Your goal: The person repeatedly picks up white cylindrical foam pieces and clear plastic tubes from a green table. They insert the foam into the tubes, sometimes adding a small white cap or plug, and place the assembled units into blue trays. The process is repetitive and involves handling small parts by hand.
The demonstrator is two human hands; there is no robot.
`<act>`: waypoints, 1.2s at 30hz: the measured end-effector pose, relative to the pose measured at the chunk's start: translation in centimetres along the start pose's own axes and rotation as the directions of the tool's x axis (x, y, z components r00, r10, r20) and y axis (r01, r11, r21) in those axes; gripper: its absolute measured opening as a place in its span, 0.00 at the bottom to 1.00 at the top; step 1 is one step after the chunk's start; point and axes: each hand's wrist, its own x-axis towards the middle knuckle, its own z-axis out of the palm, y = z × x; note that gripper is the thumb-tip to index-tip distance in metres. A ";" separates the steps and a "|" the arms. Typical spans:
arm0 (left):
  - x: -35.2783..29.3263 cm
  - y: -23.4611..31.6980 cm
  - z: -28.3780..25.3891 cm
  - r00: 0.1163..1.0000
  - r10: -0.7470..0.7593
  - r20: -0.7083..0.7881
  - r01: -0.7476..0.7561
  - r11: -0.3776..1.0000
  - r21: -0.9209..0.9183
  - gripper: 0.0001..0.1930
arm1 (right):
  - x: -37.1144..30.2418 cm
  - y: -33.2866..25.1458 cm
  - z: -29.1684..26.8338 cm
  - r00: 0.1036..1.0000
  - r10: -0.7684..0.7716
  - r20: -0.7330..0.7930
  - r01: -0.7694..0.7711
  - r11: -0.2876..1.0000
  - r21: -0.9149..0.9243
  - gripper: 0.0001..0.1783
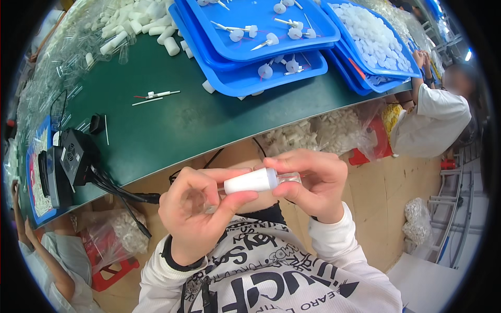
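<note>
Head view. Left hand (195, 211) and right hand (313, 182) raised together in front of the chest, below the near edge of the green desk (172, 130). White cylinder (250, 181) held level between both hands, well clear of the desk. Left fingers (235, 201) closed on the cylinder from below and from its left end, thumb pressed up against its underside. Right fingers (292, 166) closed around a clear tube (288, 178) at the cylinder's right end. Tube and cylinder in line and touching; fitted or merely butted together, cannot tell. Opposed grip at both ends probably serves to keep the 2 parts on 1 axis, close to the eyes for checking.

Counted: 2 hands, 1 cylinder, 1 tube in hand.

On the desk: stacked blue trays (261, 31), at least 3 in the middle stack, holding white discs with thin pins (269, 39), roughly 12 visible. Further stack of trays at right filled with white caps (370, 36), too many to count. Heap of white cylinders (135, 23) at far left beside clear tubes (68, 57), both uncounted, probably stock kept within reach. 2 loose thin rods (156, 95) on bare desk. Black box (73, 156) with cables at the left edge.

2 other persons seated nearby: 1 at right (433, 117), 1 at lower left (52, 261). Clear bags of white parts (313, 133) under the desk.
</note>
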 end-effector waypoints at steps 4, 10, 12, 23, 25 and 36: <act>0.6 -0.4 0.0 0.996 0.025 0.080 -0.027 0.999 0.022 0.14 | 0.3 -0.4 -0.1 0.999 -0.021 0.031 0.025 0.989 -0.143 0.16; 1.1 0.0 -1.3 0.956 -0.136 0.261 0.023 0.918 0.395 0.12 | 0.6 -1.5 -0.8 0.999 0.035 -0.025 -0.038 0.991 -0.130 0.13; 0.8 0.1 -0.7 0.958 -0.166 0.232 0.077 0.934 0.349 0.13 | 1.3 -2.0 -0.4 1.000 -0.011 0.023 0.016 0.976 -0.219 0.10; 0.5 -0.3 -0.3 0.967 -0.098 0.234 0.011 0.937 0.348 0.16 | 2.3 -2.2 -0.2 0.982 -0.158 0.103 0.183 0.936 -0.301 0.10; 0.6 -0.3 -0.3 0.967 -0.105 0.232 0.016 0.934 0.357 0.15 | 2.3 -2.2 0.0 0.978 -0.172 0.121 0.203 0.924 -0.323 0.09; 0.4 -0.5 -0.8 0.952 -0.065 0.299 -0.113 0.834 0.540 0.15 | 2.1 -1.7 -0.4 0.973 0.103 0.206 -0.031 0.945 -0.325 0.06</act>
